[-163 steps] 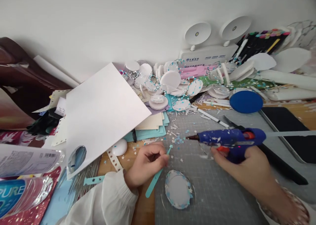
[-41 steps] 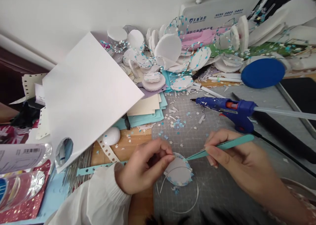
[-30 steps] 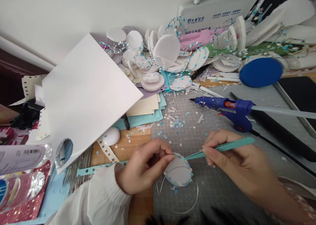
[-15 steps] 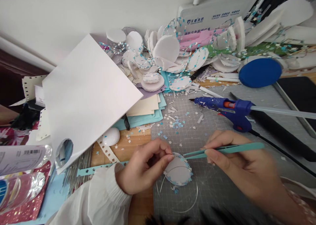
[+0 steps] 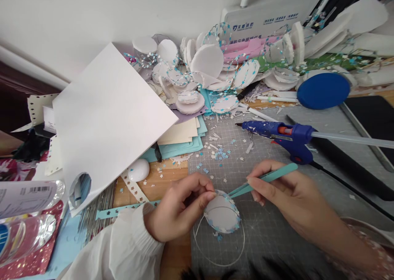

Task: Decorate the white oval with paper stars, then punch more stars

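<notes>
A white foam disc is held over the grey cutting mat, its rim wrapped with wire bearing small blue and white flowers. My left hand pinches the disc's upper left edge between thumb and fingers. In my right hand are teal tweezers, slanting down to the left, with their tips at the disc's upper right rim. A thin wire loop hangs out below the disc. Small blue paper flowers lie scattered on the mat above my hands.
A blue glue gun lies on the mat at right, beside a black-handled tool and a phone. White board leans at left. Decorated foam discs crowd the back. Plastic bottles are at far left.
The tweezers have tilted steeper, their rear end moving left and up, and my right hand has shifted slightly left. The disc and wire loop have shifted slightly. My left hand stays in place.
</notes>
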`<state>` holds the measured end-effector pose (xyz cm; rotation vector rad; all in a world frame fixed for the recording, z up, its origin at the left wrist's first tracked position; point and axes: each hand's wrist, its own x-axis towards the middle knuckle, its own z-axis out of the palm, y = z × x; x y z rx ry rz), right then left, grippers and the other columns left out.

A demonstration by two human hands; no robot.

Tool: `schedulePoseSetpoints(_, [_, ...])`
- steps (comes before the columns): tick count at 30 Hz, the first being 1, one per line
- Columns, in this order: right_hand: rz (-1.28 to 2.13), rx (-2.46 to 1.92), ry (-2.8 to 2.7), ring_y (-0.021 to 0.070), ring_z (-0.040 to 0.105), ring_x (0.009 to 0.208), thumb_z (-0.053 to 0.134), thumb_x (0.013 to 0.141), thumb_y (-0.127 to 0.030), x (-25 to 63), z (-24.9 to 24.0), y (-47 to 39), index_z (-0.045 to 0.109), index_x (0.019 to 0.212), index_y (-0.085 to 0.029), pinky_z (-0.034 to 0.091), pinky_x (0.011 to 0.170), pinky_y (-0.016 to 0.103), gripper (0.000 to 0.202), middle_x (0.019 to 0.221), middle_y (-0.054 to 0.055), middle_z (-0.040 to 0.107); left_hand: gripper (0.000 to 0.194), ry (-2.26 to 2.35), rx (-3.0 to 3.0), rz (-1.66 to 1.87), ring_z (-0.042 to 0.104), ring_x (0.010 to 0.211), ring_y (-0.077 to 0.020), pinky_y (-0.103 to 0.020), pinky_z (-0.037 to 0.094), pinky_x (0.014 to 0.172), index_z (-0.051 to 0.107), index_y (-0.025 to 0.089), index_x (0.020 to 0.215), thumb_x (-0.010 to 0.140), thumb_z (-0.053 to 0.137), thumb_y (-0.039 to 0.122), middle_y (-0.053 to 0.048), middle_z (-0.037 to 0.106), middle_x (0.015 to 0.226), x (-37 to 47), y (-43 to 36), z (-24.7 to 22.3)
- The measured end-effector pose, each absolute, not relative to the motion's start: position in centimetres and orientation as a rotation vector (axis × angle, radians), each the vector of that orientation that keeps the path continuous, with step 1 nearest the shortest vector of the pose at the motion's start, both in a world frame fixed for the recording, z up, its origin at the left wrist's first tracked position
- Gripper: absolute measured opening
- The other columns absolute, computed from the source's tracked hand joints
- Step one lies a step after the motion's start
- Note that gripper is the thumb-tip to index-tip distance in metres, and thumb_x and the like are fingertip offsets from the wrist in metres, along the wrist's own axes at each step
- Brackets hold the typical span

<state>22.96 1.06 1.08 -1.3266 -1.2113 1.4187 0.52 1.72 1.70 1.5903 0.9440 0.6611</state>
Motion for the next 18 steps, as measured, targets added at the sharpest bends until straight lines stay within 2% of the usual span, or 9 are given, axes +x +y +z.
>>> schedulePoseSetpoints(11, [1.624,-1.387,-1.073,0.0094,0.055,0.046,0.080,0.071,-0.038,22.95,1.33,1.16,0.063,0.074,-0.021,0.045,0.043,0.018,0.024,0.050,-0.003,0.059,0.010,0.930,1.584,0.660,0.040,0.057,-0.0074,-0.017,0.032,0.049,0.053,0.015,0.087,0.094,0.051,0.021,0.004,0.047,0.065,0.40,1.70,1.41])
schedulePoseSetpoints(18, [1.751,-1.324,-0.967,0.0090,0.054,0.053,0.072,0.080,-0.040,23.10,0.81,1.03,0.062,0.077,-0.021,0.044,0.048,0.019,0.022,0.056,-0.003,0.059,0.010,0.926,1.584,0.662,0.040,0.056,-0.0074,-0.018,0.032,0.049,0.053,0.015,0.086,0.094,0.051,0.021,0.004,0.046,0.065,0.39,1.67,1.41])
